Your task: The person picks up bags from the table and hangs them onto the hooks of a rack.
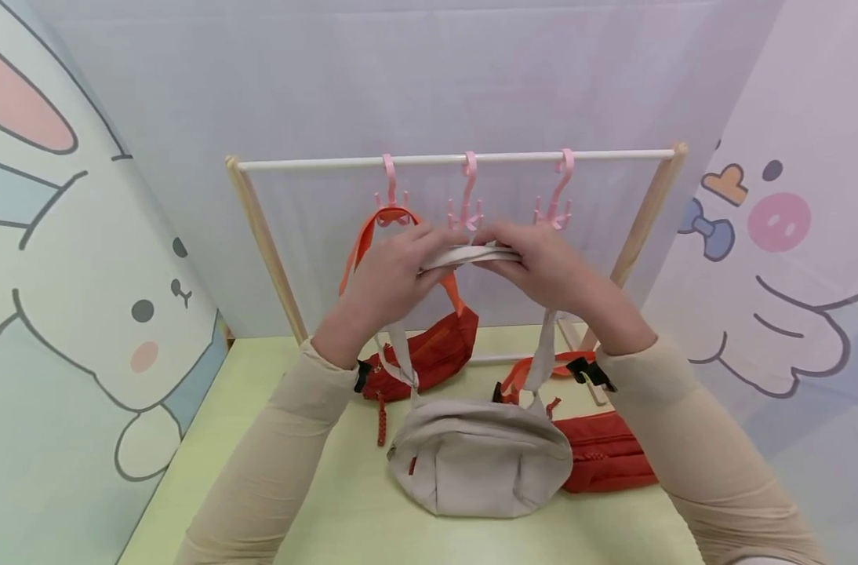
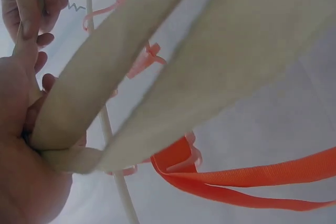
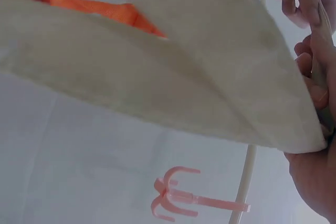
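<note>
A beige shoulder bag [image 1: 480, 463] hangs low in front of the rack by its strap [image 1: 471, 254]. My left hand [image 1: 401, 271] grips the strap from the left, and my right hand [image 1: 542, 263] grips it from the right, close beside the left. Just behind the hands is the middle pink hook [image 1: 469, 192]. In the left wrist view, two beige strap lengths [image 2: 105, 66] run out from the left palm. The right wrist view shows the strap [image 3: 199, 66] folded at the right hand [image 3: 315, 171].
A red bag [image 1: 429, 353] hangs by its orange strap [image 1: 364, 235] from the left pink hook [image 1: 390, 188]. Another red bag [image 1: 605, 455] lies on the light green table [image 1: 330, 502] at right. The right pink hook [image 1: 560, 192] hangs from the white rail [image 1: 330, 163].
</note>
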`<action>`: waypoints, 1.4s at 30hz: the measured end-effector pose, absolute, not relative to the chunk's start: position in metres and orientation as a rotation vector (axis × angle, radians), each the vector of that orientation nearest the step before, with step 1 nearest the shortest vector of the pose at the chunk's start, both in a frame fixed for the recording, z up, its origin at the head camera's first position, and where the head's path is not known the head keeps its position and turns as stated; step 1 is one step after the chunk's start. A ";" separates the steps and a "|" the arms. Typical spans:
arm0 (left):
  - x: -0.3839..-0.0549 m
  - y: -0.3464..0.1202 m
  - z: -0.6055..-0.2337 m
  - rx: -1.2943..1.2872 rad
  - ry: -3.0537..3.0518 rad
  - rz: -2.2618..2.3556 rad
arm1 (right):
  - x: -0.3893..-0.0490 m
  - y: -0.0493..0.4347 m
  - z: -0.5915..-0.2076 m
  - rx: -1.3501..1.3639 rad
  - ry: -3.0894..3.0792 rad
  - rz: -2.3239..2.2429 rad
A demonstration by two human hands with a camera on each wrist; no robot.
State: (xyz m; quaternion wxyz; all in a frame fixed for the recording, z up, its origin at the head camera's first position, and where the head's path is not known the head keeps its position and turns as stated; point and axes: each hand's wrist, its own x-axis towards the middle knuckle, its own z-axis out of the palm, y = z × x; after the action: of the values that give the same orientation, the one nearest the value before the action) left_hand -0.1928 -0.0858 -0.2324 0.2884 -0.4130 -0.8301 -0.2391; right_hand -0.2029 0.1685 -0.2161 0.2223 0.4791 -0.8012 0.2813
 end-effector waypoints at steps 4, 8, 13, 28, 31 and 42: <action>-0.198 -0.092 -0.235 -1.098 -2.158 -0.611 | -0.209 0.176 -0.216 1.407 -2.169 0.801; -0.201 -0.097 -0.231 -1.075 -2.132 -0.620 | -0.212 0.180 -0.212 1.410 -2.136 0.836; -0.203 -0.100 -0.225 -1.088 -2.089 -0.655 | -0.217 0.181 -0.206 1.342 -2.130 0.800; -0.226 -0.089 -0.225 -0.794 -2.189 -0.633 | -0.244 0.182 -0.209 1.100 -2.224 0.810; -0.229 -0.083 -0.226 -0.686 -2.240 -0.644 | -0.250 0.180 -0.212 0.996 -2.276 0.797; -0.239 -0.066 -0.235 -0.423 -2.247 -0.601 | -0.267 0.166 -0.223 0.741 -2.330 0.906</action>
State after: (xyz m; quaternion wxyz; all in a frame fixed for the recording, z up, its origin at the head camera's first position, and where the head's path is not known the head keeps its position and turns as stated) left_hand -0.2394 -0.0664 -0.2346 0.3790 -0.1655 -0.8796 -0.2353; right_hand -0.2670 0.1662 -0.2229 0.2639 0.2743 -0.8618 0.3353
